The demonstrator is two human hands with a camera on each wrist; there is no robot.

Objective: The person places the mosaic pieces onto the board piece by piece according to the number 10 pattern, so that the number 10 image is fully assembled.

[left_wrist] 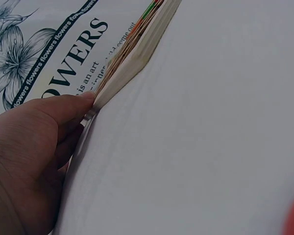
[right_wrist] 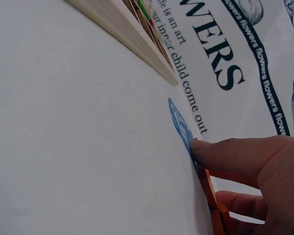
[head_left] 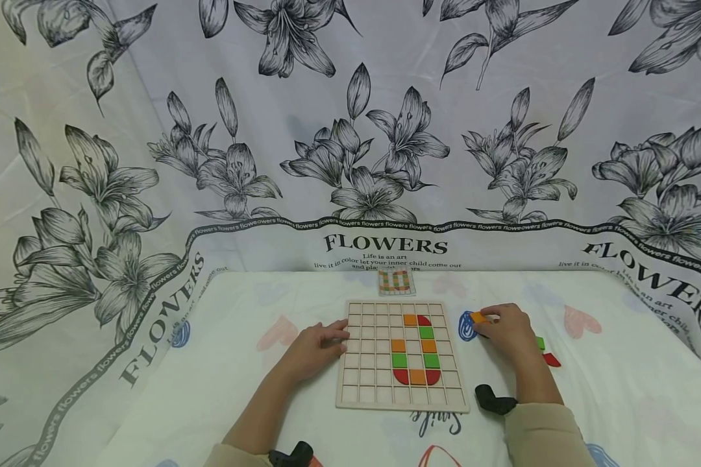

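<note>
The right grip (head_left: 509,329) partly hides orange pieces (head_left: 477,317).

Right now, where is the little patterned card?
In the head view, the patterned card is slightly right of centre, just beyond the far edge of the wooden board, below the large printed word FLOWERS.

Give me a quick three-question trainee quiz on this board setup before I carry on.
1. While the left hand touches the grid board, what colour is the tile at the right hand's fingertips?
2. True or false: in the head view, the small patterned card is beyond the grid board's far edge.
3. How many green tiles are on the grid board? A: one. B: three. C: six.

Key: 1. Orange; it is an orange tile. 2. True. 3. B.
</note>
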